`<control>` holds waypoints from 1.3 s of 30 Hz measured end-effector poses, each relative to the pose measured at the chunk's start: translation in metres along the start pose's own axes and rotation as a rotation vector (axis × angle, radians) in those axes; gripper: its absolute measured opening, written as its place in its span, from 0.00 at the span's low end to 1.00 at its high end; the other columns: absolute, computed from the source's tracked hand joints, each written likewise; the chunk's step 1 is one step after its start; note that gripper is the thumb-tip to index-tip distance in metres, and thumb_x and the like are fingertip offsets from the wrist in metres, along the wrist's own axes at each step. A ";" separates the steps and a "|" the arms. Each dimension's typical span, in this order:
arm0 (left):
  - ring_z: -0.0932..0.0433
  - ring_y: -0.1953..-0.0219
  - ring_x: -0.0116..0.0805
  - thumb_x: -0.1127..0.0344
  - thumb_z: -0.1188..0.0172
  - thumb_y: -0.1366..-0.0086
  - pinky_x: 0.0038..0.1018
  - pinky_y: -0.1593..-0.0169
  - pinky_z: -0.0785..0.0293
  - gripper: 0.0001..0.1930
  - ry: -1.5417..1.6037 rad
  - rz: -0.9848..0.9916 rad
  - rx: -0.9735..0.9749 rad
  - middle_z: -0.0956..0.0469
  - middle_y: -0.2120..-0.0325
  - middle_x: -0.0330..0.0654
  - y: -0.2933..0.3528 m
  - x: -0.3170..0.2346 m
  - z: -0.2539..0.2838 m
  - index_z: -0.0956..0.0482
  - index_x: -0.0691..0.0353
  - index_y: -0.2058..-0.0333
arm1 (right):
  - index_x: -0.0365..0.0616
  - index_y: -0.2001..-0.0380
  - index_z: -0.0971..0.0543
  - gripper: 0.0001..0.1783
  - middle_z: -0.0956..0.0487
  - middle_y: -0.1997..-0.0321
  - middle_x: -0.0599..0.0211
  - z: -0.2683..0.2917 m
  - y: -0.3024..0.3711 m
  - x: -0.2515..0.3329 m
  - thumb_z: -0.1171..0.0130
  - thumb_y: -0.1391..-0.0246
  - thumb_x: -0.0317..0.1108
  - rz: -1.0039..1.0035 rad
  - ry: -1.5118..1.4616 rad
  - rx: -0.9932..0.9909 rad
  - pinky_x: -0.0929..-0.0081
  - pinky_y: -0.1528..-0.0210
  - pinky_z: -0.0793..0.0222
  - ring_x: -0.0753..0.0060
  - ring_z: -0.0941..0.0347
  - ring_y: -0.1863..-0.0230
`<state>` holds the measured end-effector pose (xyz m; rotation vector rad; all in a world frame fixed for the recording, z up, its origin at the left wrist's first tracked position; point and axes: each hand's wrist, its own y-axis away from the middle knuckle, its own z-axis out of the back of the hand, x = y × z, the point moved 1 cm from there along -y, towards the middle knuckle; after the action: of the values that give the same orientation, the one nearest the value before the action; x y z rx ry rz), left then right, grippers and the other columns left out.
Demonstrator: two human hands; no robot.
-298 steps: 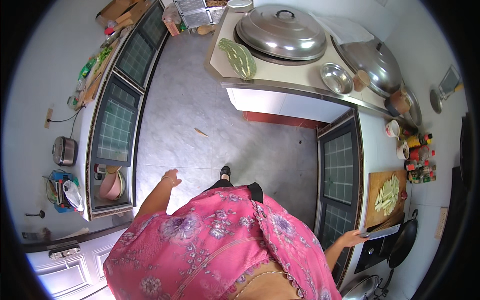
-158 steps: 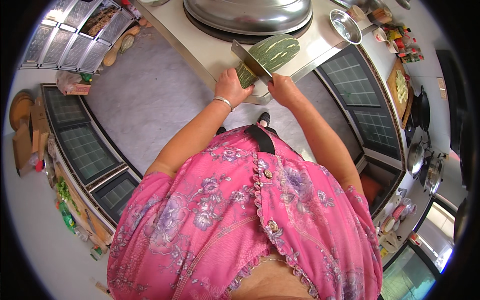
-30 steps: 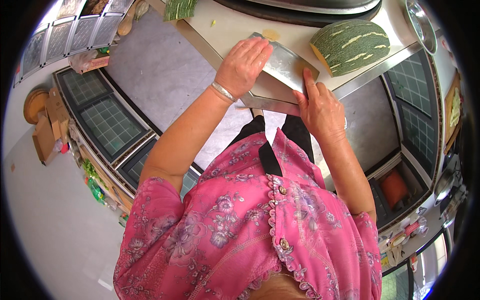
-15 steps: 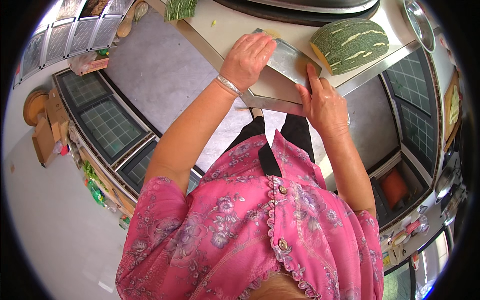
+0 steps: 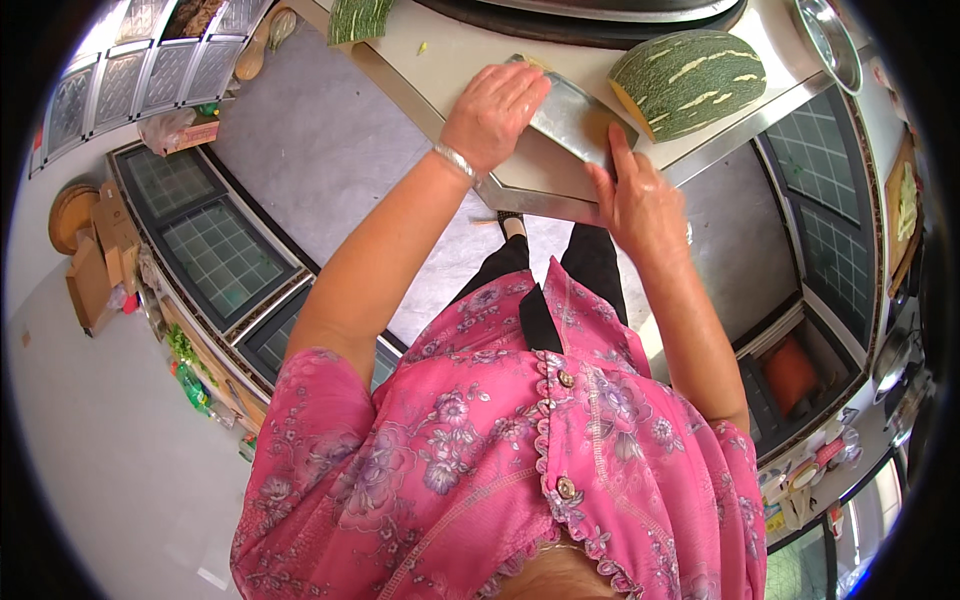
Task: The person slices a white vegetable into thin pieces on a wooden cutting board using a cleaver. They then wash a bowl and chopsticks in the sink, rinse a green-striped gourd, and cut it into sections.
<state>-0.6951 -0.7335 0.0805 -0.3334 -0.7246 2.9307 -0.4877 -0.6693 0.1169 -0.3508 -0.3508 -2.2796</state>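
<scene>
My right hand (image 5: pixel 643 208) grips a cleaver (image 5: pixel 578 122) by its handle, which is mostly hidden, with the index finger stretched along the blade. The broad grey blade lies tilted over the pale countertop (image 5: pixel 425 88), near its metal-edged corner. At the blade's far-left end is my left hand (image 5: pixel 492 117), fingers bent and held together; what lies under them is hidden. A bit of yellowish flesh (image 5: pixel 532 63) shows just beyond its fingertips. Right of the blade rests a large cut pumpkin piece (image 5: pixel 690 85), green-skinned with pale streaks. A smaller pumpkin piece (image 5: pixel 360 20) sits at the upper left.
Behind the blade is a large round pan (image 5: pixel 600 18) with a dark rim. A metal bowl (image 5: pixel 830 45) stands at the far right. A small green scrap (image 5: pixel 422 47) lies on the counter. Dark-framed cabinets (image 5: pixel 220 260) are on the left, with cardboard boxes (image 5: pixel 92 275) beyond.
Both hands and the cleaver keep nearly the same pose. The whole view has shifted slightly, with the counter and pumpkin appearing a little further left and up.
</scene>
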 end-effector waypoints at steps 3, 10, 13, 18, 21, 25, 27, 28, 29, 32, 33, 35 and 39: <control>0.24 0.54 0.41 0.73 0.45 0.46 0.34 0.49 0.29 0.14 0.007 -0.002 -0.005 0.22 0.60 0.45 -0.002 0.002 -0.002 0.21 0.64 0.59 | 0.44 0.42 0.35 0.31 0.25 0.72 0.53 0.002 -0.005 -0.003 0.49 0.43 0.51 0.023 -0.004 -0.040 0.55 0.71 0.28 0.49 0.24 0.71; 0.25 0.53 0.41 0.72 0.46 0.46 0.34 0.49 0.29 0.16 -0.018 -0.011 -0.022 0.23 0.58 0.45 -0.007 0.013 -0.009 0.23 0.63 0.57 | 0.43 0.42 0.36 0.31 0.24 0.72 0.53 0.003 -0.017 -0.003 0.50 0.43 0.50 0.009 0.005 -0.045 0.56 0.70 0.28 0.48 0.24 0.70; 0.25 0.53 0.42 0.73 0.46 0.47 0.34 0.49 0.29 0.16 -0.002 -0.005 0.011 0.23 0.58 0.45 -0.002 -0.002 -0.006 0.23 0.64 0.57 | 0.43 0.42 0.36 0.31 0.25 0.72 0.54 0.004 0.000 -0.005 0.50 0.42 0.50 0.004 -0.003 -0.011 0.57 0.70 0.28 0.49 0.25 0.70; 0.25 0.53 0.41 0.73 0.46 0.46 0.34 0.49 0.30 0.15 -0.009 0.022 -0.027 0.22 0.58 0.44 0.002 -0.006 -0.006 0.22 0.63 0.58 | 0.43 0.43 0.35 0.31 0.25 0.73 0.55 0.002 0.003 -0.004 0.49 0.43 0.51 0.015 0.011 -0.039 0.57 0.71 0.29 0.51 0.25 0.72; 0.25 0.53 0.40 0.72 0.45 0.45 0.35 0.49 0.30 0.14 0.004 0.032 0.006 0.22 0.58 0.44 -0.001 -0.005 -0.003 0.22 0.63 0.58 | 0.43 0.43 0.35 0.30 0.25 0.73 0.56 0.005 -0.001 -0.005 0.49 0.43 0.51 0.030 0.005 -0.036 0.57 0.71 0.29 0.51 0.25 0.72; 0.25 0.52 0.40 0.71 0.45 0.43 0.34 0.48 0.30 0.14 0.000 0.047 0.043 0.23 0.57 0.44 0.019 -0.019 0.000 0.23 0.62 0.57 | 0.44 0.43 0.35 0.29 0.25 0.73 0.55 0.002 0.020 -0.002 0.50 0.42 0.50 0.020 -0.017 0.043 0.57 0.72 0.29 0.50 0.25 0.72; 0.25 0.52 0.41 0.71 0.46 0.43 0.34 0.49 0.30 0.14 -0.020 0.040 0.019 0.23 0.57 0.44 0.015 -0.019 0.003 0.23 0.63 0.57 | 0.44 0.43 0.35 0.29 0.25 0.73 0.55 0.003 0.016 -0.002 0.50 0.42 0.51 0.020 0.006 0.043 0.57 0.72 0.29 0.50 0.25 0.72; 0.25 0.53 0.42 0.72 0.47 0.43 0.35 0.49 0.29 0.14 -0.043 0.050 0.002 0.22 0.58 0.45 0.012 -0.011 -0.002 0.23 0.64 0.57 | 0.44 0.43 0.34 0.30 0.25 0.73 0.54 0.005 0.006 -0.001 0.50 0.42 0.51 0.022 0.024 0.012 0.58 0.72 0.28 0.50 0.25 0.72; 0.25 0.53 0.42 0.72 0.47 0.44 0.35 0.49 0.29 0.15 -0.027 0.043 -0.001 0.22 0.58 0.45 0.006 -0.004 -0.004 0.23 0.64 0.57 | 0.44 0.44 0.34 0.30 0.25 0.73 0.54 0.003 -0.002 -0.003 0.50 0.42 0.51 0.027 0.020 -0.007 0.58 0.72 0.28 0.50 0.25 0.72; 0.25 0.53 0.42 0.73 0.46 0.46 0.34 0.49 0.29 0.16 0.026 0.035 -0.002 0.22 0.59 0.45 0.001 0.003 -0.006 0.23 0.64 0.57 | 0.42 0.44 0.33 0.30 0.25 0.73 0.54 0.001 -0.006 -0.003 0.50 0.43 0.52 0.037 0.035 -0.044 0.59 0.72 0.28 0.50 0.24 0.73; 0.25 0.53 0.42 0.73 0.46 0.46 0.35 0.49 0.29 0.15 0.029 0.042 -0.008 0.22 0.59 0.45 0.004 -0.001 -0.005 0.23 0.64 0.58 | 0.42 0.45 0.33 0.30 0.25 0.73 0.54 0.001 0.000 -0.002 0.50 0.43 0.52 0.036 0.026 -0.033 0.59 0.71 0.28 0.50 0.24 0.73; 0.25 0.53 0.43 0.73 0.46 0.47 0.35 0.49 0.29 0.15 0.042 0.059 -0.016 0.22 0.59 0.45 0.013 -0.012 -0.002 0.23 0.64 0.58 | 0.41 0.45 0.33 0.30 0.25 0.74 0.54 0.001 0.011 0.000 0.50 0.43 0.52 0.028 0.010 -0.003 0.59 0.71 0.28 0.50 0.24 0.73; 0.25 0.53 0.43 0.75 0.47 0.47 0.36 0.47 0.30 0.17 -0.015 0.028 -0.027 0.23 0.58 0.44 -0.003 0.012 -0.006 0.23 0.64 0.57 | 0.41 0.46 0.32 0.29 0.24 0.72 0.51 0.002 -0.018 0.000 0.50 0.43 0.52 0.042 -0.008 -0.070 0.56 0.70 0.29 0.48 0.24 0.72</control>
<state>-0.7047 -0.7264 0.0744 -0.3263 -0.7684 2.9551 -0.5006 -0.6563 0.1165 -0.3999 -0.2656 -2.2537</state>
